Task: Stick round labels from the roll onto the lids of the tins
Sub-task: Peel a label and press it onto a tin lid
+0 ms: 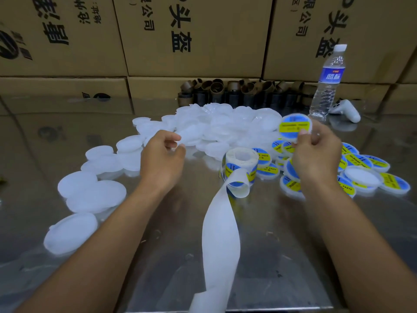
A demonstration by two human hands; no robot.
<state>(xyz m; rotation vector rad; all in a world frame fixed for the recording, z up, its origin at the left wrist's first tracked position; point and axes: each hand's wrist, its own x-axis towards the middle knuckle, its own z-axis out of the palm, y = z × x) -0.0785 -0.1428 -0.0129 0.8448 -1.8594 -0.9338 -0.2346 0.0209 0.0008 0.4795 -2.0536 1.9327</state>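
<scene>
My right hand point(316, 154) pinches a white lid point(294, 127) with a blue and yellow round label on it, held up and tilted above the labelled pile point(365, 175). My left hand point(162, 159) reaches to the edge of the plain white lids point(216, 127), its fingers curled on one lid point(189, 134). The label roll point(241, 163) stands between both hands on the steel table point(169, 245). Its empty white backing strip point(221, 240) trails toward me over the table's front edge.
More plain lids point(94, 195) spread along the left side. A water bottle point(327, 82) stands at the back right beside a white controller point(345, 109). Empty cardboard roll cores point(237, 91) line the back, with stacked cardboard boxes point(191, 35) behind.
</scene>
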